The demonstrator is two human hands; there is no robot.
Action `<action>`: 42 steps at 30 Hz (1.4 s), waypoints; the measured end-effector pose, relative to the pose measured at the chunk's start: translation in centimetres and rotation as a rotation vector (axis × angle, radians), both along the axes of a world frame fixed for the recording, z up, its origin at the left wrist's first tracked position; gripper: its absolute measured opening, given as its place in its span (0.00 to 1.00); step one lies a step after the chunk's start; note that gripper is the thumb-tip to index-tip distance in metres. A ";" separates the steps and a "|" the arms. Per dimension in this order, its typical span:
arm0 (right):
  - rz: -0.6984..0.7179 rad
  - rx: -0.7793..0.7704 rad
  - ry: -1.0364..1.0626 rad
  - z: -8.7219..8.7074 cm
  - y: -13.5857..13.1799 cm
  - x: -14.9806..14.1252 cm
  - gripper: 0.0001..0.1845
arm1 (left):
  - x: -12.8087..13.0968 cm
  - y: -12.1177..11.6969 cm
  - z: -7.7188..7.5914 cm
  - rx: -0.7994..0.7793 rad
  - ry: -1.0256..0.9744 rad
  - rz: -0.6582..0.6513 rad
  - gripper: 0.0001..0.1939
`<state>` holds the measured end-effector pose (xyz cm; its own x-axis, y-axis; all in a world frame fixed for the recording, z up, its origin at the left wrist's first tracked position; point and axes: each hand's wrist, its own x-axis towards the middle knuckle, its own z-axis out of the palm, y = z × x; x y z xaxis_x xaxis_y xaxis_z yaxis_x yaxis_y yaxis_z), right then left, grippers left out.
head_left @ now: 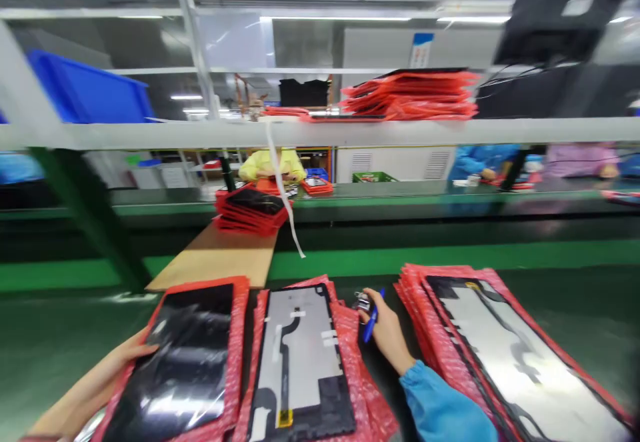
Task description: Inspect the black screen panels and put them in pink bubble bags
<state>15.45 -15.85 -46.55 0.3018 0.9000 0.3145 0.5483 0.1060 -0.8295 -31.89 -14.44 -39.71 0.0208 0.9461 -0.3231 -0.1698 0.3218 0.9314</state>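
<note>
At the lower left, my left hand (123, 360) grips the left edge of a black tablet screen (183, 355), thumb on its glossy face, with red bubble wrap (241, 322) beneath it. Beside it a screen panel (305, 345) lies silver back up on a pile of red bubble-wrap sleeves (353, 342). My right hand (384, 329) is closed around a blue pen (373, 319), just right of that pile. At its fingertips is a small shiny metal and black object (362, 302), too blurred to name; whether it is held I cannot tell.
On the right lies another stack of red-wrapped panels (520, 342). A cardboard sheet (220, 255) bears more wrapped screens (253, 205). Overhead, a white shelf (250, 134) carries a blue bin (95, 89) and red sleeves (410, 95). A white strap (280, 182) hangs down. Co-workers (277, 165) sit across.
</note>
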 end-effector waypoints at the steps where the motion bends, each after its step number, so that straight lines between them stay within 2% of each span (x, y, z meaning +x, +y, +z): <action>1: 0.007 -0.011 0.010 0.0 0.3 0.2 0.20 | -0.3 0.3 -0.2 -0.027 -0.013 -0.071 0.22; 2: 0.007 -0.017 0.020 -0.1 0.7 0.3 0.21 | -0.6 0.8 -0.4 0.002 0.036 -0.085 0.25; 4: -0.006 -0.021 0.035 -0.1 1.3 0.6 0.22 | -1.3 1.8 -0.7 0.028 0.087 -0.028 0.30; 8: -0.094 0.013 0.046 0.8 1.6 0.9 0.29 | -2.2 2.5 -0.8 0.104 0.196 0.101 0.30; 11: -0.135 0.109 0.064 3.2 0.8 0.3 0.32 | -2.7 1.7 -0.5 0.147 0.293 0.114 0.27; 13: -0.107 0.206 0.118 5.4 0.0 -0.7 0.33 | -2.8 1.0 0.0 0.169 0.382 0.131 0.25; 15: -0.038 0.318 0.270 7.7 -0.8 -2.1 0.32 | -2.3 0.5 0.9 0.203 0.485 0.185 0.24; 18: 0.118 0.336 0.432 10.5 -1.6 -4.6 0.29 | 0.8 -0.4 2.8 0.313 0.601 0.251 0.26; 20: 0.325 0.339 0.508 11.7 -1.8 -6.4 0.27 | 4.8 -1.3 4.4 0.419 0.599 0.179 0.26; 21: 0.432 0.344 0.530 12.2 -1.9 -7.3 0.26 | 7.1 -1.9 5.2 0.489 0.565 0.082 0.26; 23: 0.571 0.362 0.521 12.9 -2.3 -9.0 0.26 | 12.0 -3.0 6.7 0.685 0.311 -0.222 0.32; 24: 0.592 0.381 0.492 13.2 -2.5 -9.7 0.26 | 14.1 -3.4 7.4 0.768 0.237 -0.322 0.37; 26: 0.566 0.443 0.417 13.4 -3.1 -10.7 0.22 | 17.4 -3.8 8.3 0.832 0.116 -0.493 0.41; 28: 0.506 0.523 0.347 13.3 -3.6 -10.9 0.17 | 19.3 -3.8 8.7 0.844 0.051 -0.524 0.36; 32: 0.467 0.622 0.140 12.7 -3.5 -9.5 0.10 | 20.1 -3.1 8.7 0.726 -0.143 -0.506 0.25; 36: 0.396 0.956 -0.395 12.9 -2.4 -8.0 0.14 | 20.3 -3.0 8.9 0.628 -0.224 -0.501 0.21; 38: 0.372 1.059 -0.584 13.3 -2.0 -7.5 0.12 | 20.5 -3.0 9.0 0.597 -0.203 -0.503 0.21; 42: 0.373 1.067 -0.657 13.7 -1.9 -6.9 0.08 | 20.7 -2.7 8.7 0.562 -0.113 -0.565 0.25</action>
<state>8.56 -17.73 -32.86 -0.3920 0.1124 0.9131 0.6108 0.7740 0.1669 -11.16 -17.18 -30.96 0.5494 0.8031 0.2306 -0.2241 -0.1242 0.9666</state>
